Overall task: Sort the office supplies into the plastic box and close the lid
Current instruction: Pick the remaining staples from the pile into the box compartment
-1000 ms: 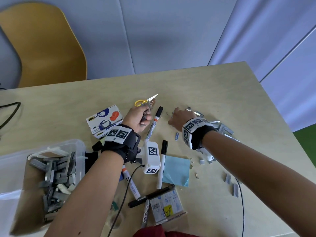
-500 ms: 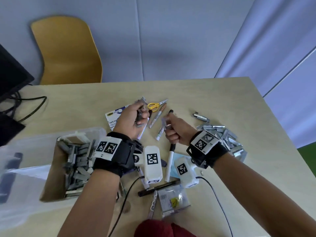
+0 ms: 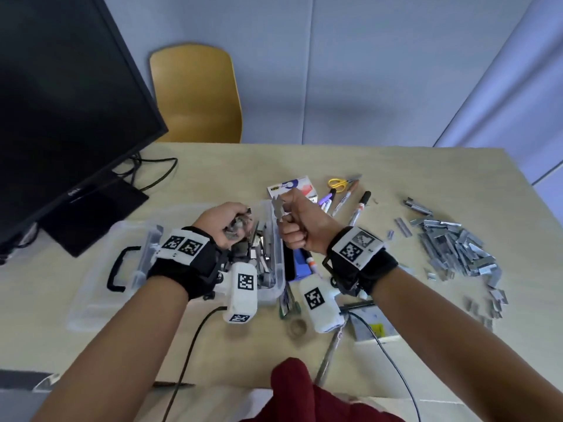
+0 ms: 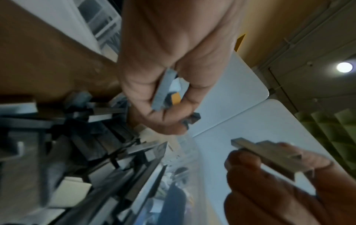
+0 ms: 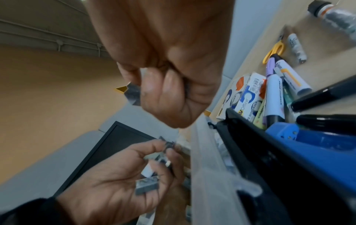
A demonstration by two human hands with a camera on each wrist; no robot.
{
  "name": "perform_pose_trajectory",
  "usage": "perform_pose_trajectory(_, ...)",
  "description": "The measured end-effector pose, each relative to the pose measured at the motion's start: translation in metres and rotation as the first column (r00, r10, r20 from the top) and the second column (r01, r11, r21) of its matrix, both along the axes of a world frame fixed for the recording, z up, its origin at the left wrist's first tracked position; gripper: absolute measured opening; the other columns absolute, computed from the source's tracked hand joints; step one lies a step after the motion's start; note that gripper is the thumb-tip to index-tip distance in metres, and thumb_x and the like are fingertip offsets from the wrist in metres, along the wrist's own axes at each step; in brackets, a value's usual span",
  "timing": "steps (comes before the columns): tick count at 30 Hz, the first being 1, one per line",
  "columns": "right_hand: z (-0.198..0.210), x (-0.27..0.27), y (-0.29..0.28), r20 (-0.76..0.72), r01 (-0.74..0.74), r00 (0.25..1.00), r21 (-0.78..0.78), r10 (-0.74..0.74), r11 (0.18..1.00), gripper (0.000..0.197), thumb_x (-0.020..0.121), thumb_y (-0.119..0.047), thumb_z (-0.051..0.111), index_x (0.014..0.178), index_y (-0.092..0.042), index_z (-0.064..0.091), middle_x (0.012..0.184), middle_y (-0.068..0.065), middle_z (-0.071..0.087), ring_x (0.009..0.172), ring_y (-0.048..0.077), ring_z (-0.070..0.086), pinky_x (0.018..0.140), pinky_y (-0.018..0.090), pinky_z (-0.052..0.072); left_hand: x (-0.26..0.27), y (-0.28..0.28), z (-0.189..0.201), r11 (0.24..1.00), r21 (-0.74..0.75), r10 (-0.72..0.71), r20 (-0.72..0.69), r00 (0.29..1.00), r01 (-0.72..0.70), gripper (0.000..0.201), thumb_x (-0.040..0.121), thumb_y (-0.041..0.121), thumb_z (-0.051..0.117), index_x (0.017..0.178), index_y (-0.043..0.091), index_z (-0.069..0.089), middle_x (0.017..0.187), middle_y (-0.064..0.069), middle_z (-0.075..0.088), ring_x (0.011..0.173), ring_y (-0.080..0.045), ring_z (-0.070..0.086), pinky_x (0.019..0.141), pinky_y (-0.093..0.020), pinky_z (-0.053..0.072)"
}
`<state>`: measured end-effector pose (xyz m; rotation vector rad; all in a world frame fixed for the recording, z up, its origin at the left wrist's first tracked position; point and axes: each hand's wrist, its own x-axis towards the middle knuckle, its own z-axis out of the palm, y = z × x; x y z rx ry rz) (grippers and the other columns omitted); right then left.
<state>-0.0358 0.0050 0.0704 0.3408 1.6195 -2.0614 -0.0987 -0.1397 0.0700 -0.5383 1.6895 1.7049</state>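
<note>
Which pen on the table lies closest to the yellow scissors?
The brown-tipped pen lying right beside the scissors, its tip by their blades. The purple-capped marker and the black-capped marker both lie farther off.

- The tape dispenser box [image 3: 292,187], near the far edge of the surface, reads "HRV office" on its top in the head view.
- In the right wrist view the same box [image 5: 248,97] shows "office" and "TAPE DISPENSER" along its side.
- The markers [image 5: 289,76] beside it carry print too small to read.
- Black-and-white square code tags [image 3: 182,245] sit on the wristbands; no letters.
</note>
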Motion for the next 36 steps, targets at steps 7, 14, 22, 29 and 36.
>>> perform_pose_trajectory(7, -0.001, 0.002, -0.032, 0.005, 0.098, 0.995, 0.101, -0.099, 0.990, 0.038, 0.088, -0.033, 0.029, 0.051, -0.023, 0.027, 0.040, -0.008, 0.019, 0.034, 0.010, 0.013, 0.039, 0.016, 0.010, 0.005, -0.003, -0.006, 0.992, -0.070, -0.112, -0.092, 0.989, 0.106, 0.018, 0.091, 0.005, 0.048, 0.074, 0.009, 0.048, 0.072, -0.009, 0.049, 0.060, -0.020, 0.048, 0.057, -0.028, 0.041)
perform_pose_trajectory(14, 0.003, 0.005, -0.054, -0.076, 0.130, 0.991, 0.317, -0.112, 0.939, 0.031, 0.093, -0.027, 0.031, 0.063, -0.018, 0.032, 0.051, -0.002, 0.027, 0.043, 0.013, 0.021, 0.044, 0.019, 0.015, 0.020, -0.032, 0.022, 0.972, -0.189, -0.211, -0.423, 0.881, 0.142, 0.015, 0.095, 0.013, 0.049, 0.103, 0.008, 0.061, 0.110, -0.006, 0.059, 0.110, -0.024, 0.055, 0.093, -0.030, 0.037)
perform_pose_trajectory(22, -0.016, 0.014, -0.087, -0.136, -0.108, 0.921, 0.812, 0.366, 0.573, 0.030, 0.093, -0.033, 0.045, 0.086, -0.004, 0.051, 0.076, 0.006, 0.051, 0.070, 0.020, 0.048, 0.066, 0.030, 0.039, 0.048, -0.071, -0.009, 0.593, -0.804, -0.600, -0.406, 0.689, 0.043, 0.035, 0.093, 0.009, 0.041, 0.127, 0.011, 0.051, 0.129, -0.011, 0.049, 0.118, -0.027, 0.044, 0.092, -0.038, 0.037)
perform_pose_trajectory(29, -0.033, 0.031, -0.090, -0.244, 0.053, 0.800, 0.939, 0.549, 0.339, 0.026, 0.088, -0.015, 0.052, 0.103, 0.005, 0.060, 0.105, 0.016, 0.061, 0.098, 0.027, 0.055, 0.082, 0.029, 0.039, 0.059, -0.088, -0.039, 0.490, -0.871, -0.709, -0.424, 0.563, -0.039, 0.033, 0.095, 0.012, 0.040, 0.125, 0.014, 0.053, 0.131, -0.007, 0.049, 0.129, -0.023, 0.032, 0.100, -0.041, 0.033)
perform_pose_trajectory(36, -0.043, 0.051, -0.094, -0.541, 0.371, 0.716, 0.830, 0.441, 0.416, 0.018, 0.077, -0.006, 0.046, 0.066, 0.002, 0.057, 0.062, 0.015, 0.056, 0.060, 0.029, 0.055, 0.055, 0.029, 0.046, 0.058, -0.087, -0.039, 0.501, -0.862, -0.679, -0.451, 0.579, -0.084, 0.034, 0.093, 0.008, 0.040, 0.124, 0.012, 0.055, 0.130, -0.010, 0.051, 0.128, -0.026, 0.033, 0.096, -0.042, 0.035)
